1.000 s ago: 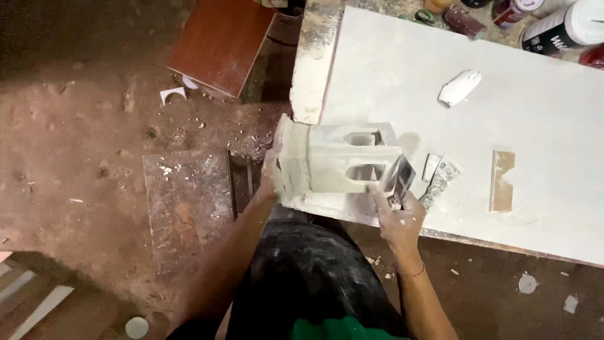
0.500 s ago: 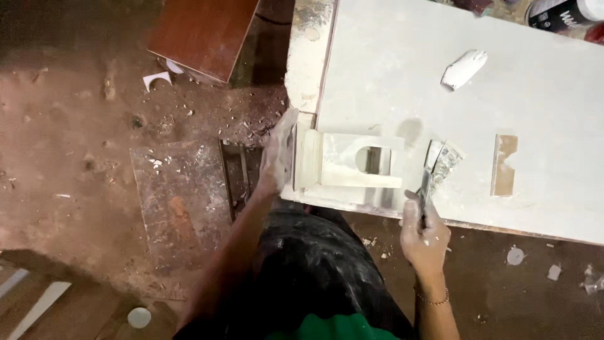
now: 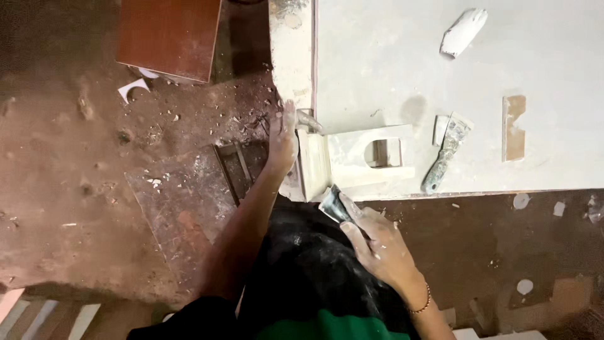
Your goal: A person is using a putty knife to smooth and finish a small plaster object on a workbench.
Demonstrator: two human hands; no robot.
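White blocky plaster piece with a cut-out window (image 3: 355, 160) lying at the near edge of the dusty white tabletop (image 3: 402, 69). Left hand (image 3: 281, 135) flat against its end, fingers spread. Right hand (image 3: 376, 242), fingers closed on a small flat metal scraper blade (image 3: 333, 204), touching the near side. Mostly coated white; near side seemingly left.

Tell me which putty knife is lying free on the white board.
The putty knife right of the white block; the other scraper is in the right hand.

Left hand (image 3: 281, 140) steadying white plaster piece (image 3: 352, 160), right hand (image 3: 377, 242) gripping scraper (image 3: 335, 206)
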